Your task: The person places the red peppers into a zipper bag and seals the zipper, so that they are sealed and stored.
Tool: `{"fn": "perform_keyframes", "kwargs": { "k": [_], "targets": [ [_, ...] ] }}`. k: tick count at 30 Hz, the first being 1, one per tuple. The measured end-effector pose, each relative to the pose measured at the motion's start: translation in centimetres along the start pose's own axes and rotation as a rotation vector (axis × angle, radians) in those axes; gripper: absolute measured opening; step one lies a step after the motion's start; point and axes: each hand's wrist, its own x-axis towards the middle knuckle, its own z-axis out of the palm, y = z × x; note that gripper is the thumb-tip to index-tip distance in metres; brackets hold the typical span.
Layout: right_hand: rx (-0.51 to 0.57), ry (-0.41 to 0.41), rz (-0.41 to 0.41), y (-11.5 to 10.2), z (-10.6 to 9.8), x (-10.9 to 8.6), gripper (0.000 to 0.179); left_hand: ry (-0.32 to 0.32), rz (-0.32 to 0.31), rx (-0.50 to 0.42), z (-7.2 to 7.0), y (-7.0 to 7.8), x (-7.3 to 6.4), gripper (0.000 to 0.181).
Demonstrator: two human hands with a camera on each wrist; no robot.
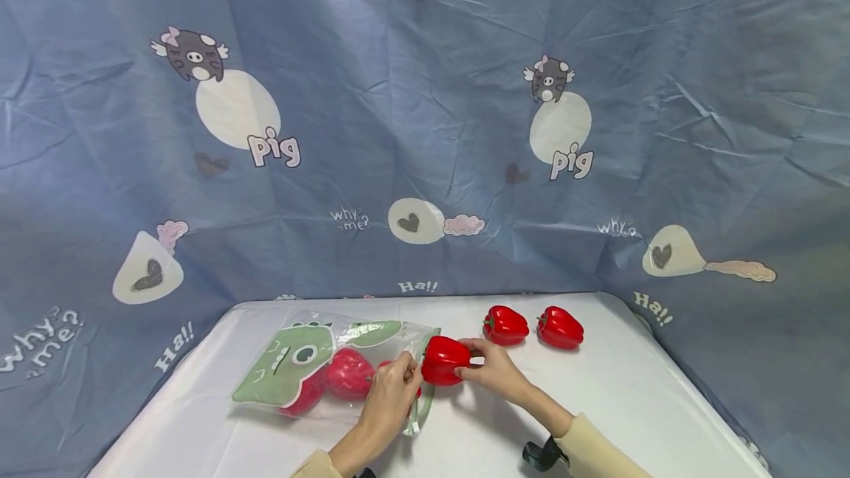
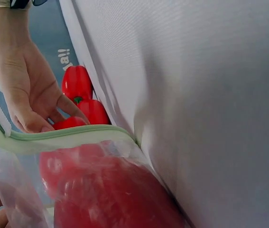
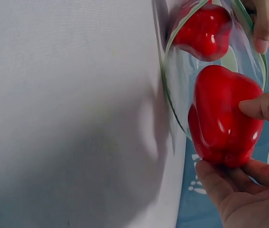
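A clear zip bag (image 1: 358, 330) with a green cartoon print lies on the white table, several red bell peppers (image 1: 349, 374) inside it. My left hand (image 1: 390, 393) pinches the bag's upper rim near the mouth, which gapes to the right. Between thumb and fingers, my right hand (image 1: 494, 369) grips another red bell pepper (image 3: 227, 114) right at that opening. In the right wrist view, a pepper (image 3: 205, 33) inside the bag sits beyond the held one. The left wrist view shows the green zip edge (image 2: 63, 135) partly hiding the held pepper.
Two more red bell peppers (image 1: 506, 325) (image 1: 561, 327) lie on the table's far right part. A blue curtain (image 1: 425, 131) with pig prints hangs behind the white table (image 1: 637, 397).
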Motion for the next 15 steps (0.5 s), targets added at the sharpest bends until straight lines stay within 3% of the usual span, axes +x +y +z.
{"fn": "perform_keyframes", "kwargs": {
  "k": [6,13,15],
  "targets": [
    [0.007,0.005,-0.014,-0.4,0.5,0.2,0.049,-0.013,-0.006,0.004,0.1,0.1,0.0,0.021],
    [-0.038,0.021,-0.115,0.7,1.4,0.7,0.048,-0.003,0.003,0.011,0.3,0.0,-0.2,0.021],
    [-0.043,0.025,-0.098,0.7,1.7,0.9,0.049,-0.002,0.009,0.014,0.3,0.0,-0.2,0.021]
  ]
}}
